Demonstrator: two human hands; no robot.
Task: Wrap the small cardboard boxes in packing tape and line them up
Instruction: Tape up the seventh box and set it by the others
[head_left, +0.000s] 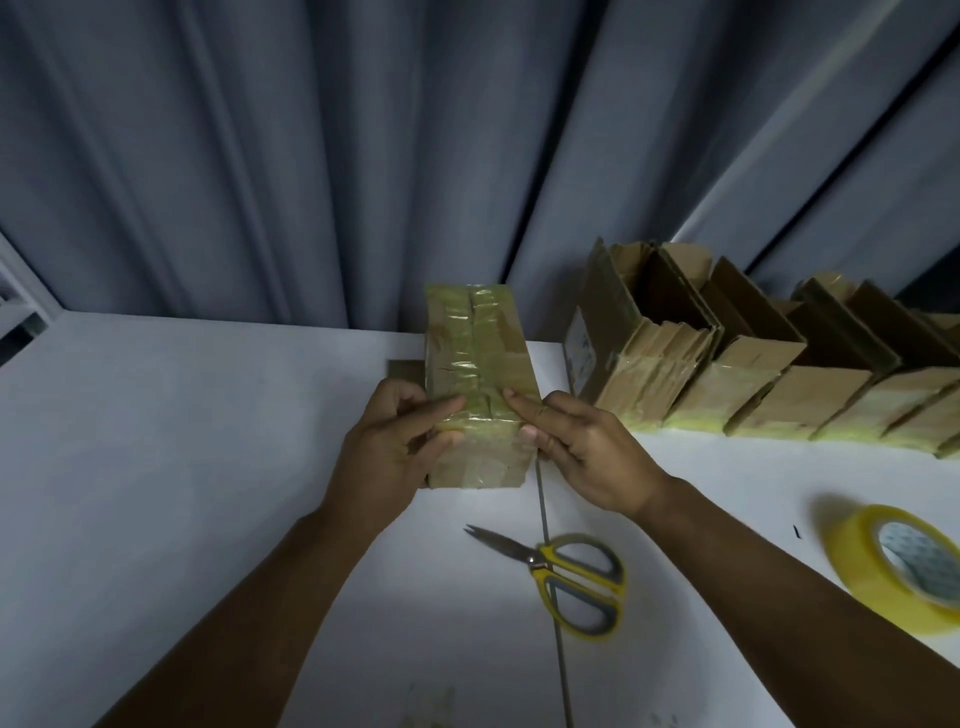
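**While both hands work its tape, a wrapped box stands mid-table**

As the taped box (478, 384) stands on end at the middle of the white table (182, 441), both hands meet on its near upper edge. Glossy yellowish tape covers its faces, with a wrinkled strip down the centre.

The left hand (395, 447) comes in from 7 o'clock and grasps the box's left side, with the thumb laid across the taped face and the fingers curled round the edge. The right hand (587, 452) comes in from 5 o'clock. It is not clenched: its straight index finger presses on the tape and its thumb touches the right edge, while the other fingers lie loose.

At 2 to 3 o'clock from the box, a row of open boxes (753, 384) runs along the far table edge, side by side, with flaps up and tape on their lower parts. Yellow-handled scissors (566, 577) lie shut at 5 o'clock, across a thin dark seam in the tabletop. A tape roll (898, 566) sits at 4 o'clock, by the right border. A small cardboard scrap (405, 370) shows just behind the box at 10 o'clock. A grey curtain (363, 156) hangs at 12 o'clock.
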